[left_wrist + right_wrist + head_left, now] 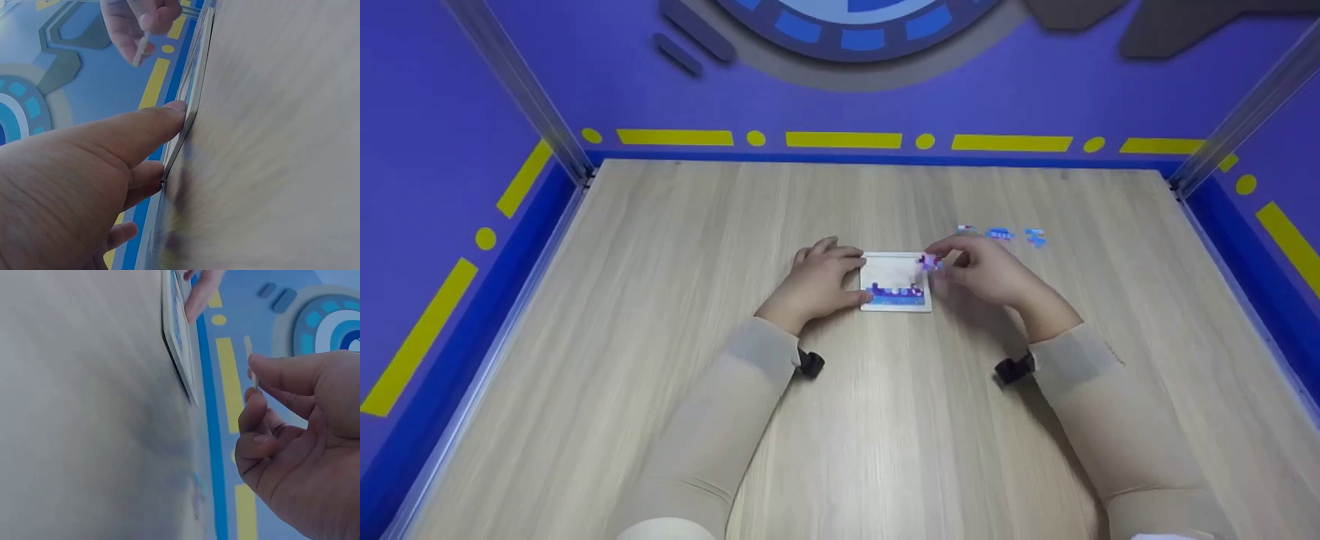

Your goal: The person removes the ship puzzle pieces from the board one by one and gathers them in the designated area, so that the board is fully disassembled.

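Below and left of the pinch, the tray [889, 271] is being touched by the outstretched left hand [819, 281]; a puzzle piece [928, 262], raised near-parallel, is being pinched by the right hand [991, 270].

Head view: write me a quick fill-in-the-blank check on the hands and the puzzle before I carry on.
1. The pinching hand holding a puzzle piece is the person's ____ one.
2. The frame has a rim coloured ____.
3. The fitted pieces fill the frame's side ____ the person.
4. The other hand touches the frame's ____ edge, as seen here.

Missing words: right; white; nearest; left.
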### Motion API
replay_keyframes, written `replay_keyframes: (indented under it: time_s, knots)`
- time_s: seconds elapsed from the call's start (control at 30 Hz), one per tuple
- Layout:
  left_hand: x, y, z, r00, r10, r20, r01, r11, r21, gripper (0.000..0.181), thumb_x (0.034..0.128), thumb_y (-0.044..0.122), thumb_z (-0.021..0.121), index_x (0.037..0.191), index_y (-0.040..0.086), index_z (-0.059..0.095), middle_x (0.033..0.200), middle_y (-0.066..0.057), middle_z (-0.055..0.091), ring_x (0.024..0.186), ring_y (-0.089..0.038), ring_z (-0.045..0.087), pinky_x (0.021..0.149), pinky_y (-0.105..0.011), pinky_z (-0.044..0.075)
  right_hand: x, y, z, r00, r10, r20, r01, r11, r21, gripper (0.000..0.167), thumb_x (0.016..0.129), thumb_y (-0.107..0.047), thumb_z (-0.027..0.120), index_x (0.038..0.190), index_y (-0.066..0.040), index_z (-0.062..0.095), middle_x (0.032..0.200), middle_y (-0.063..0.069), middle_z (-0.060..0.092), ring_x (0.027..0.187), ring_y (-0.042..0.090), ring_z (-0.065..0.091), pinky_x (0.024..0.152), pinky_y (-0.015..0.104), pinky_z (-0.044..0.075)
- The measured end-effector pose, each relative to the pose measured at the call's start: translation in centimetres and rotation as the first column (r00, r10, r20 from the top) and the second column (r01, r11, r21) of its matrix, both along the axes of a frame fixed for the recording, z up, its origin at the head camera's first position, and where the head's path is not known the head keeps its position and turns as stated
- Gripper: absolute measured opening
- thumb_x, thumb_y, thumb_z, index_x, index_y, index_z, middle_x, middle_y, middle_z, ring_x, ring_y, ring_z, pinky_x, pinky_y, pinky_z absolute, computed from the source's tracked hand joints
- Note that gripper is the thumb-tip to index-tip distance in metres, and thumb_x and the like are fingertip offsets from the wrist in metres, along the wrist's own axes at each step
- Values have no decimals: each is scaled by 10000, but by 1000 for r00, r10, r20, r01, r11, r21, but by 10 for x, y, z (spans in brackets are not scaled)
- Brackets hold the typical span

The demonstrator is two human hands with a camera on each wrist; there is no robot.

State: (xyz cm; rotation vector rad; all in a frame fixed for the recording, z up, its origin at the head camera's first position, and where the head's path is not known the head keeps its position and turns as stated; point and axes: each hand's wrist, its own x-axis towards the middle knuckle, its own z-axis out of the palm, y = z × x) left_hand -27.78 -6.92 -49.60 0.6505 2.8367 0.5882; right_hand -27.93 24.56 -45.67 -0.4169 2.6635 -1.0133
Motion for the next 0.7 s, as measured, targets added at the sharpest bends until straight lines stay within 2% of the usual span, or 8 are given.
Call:
replay_keyframes:
  time_s: [0.17, 0.33, 0.5, 0.7]
  knots:
    - [0, 0, -1, 1000, 0, -3, 0, 1000, -4, 721, 1045, 560, 771, 1640, 181, 622, 1763, 15, 531, 1760, -374, 262, 1394, -661, 220, -1, 23, 11, 1000, -5, -20, 4, 1000, -2, 377, 1101, -144, 704, 1475, -164, 746, 1495, 119, 676, 1045, 269, 608, 852, 333, 534]
    - [0, 0, 1, 1000, 1, -5, -1, 1000, -5, 723, 1049, 564, 767, 1643, 181, 617, 1768, 10, 525, 1757, -376, 269, 1393, -670, 222, -2, 50, 16, 999, -34, -26, 34, 999, 14, 372, 1114, -157, 693, 1484, -143, 735, 1501, 130, 659, 1079, 256, 600, 794, 267, 546]
    - [1, 0, 1, 1000, 2, 2, -2, 1000, -4, 730, 1049, 564, 768, 1650, 182, 610, 1774, 10, 518, 1760, -375, 260, 1395, -665, 215, -3, 74, 15, 999, -43, -21, 44, 998, 46, 396, 1128, -169, 683, 1522, -134, 705, 1534, 148, 637, 1110, 273, 595, 782, 242, 542]
    - [1, 0, -1, 1000, 5, 6, -5, 1000, 5, 720, 1053, 555, 768, 1649, 183, 611, 1777, 8, 514, 1761, -377, 254, 1397, -664, 211, -7, 98, 8, 996, -69, -51, 74, 993, 87, 395, 1143, -196, 658, 1529, -127, 701, 1547, 156, 629, 1129, 286, 600, 791, 245, 530]
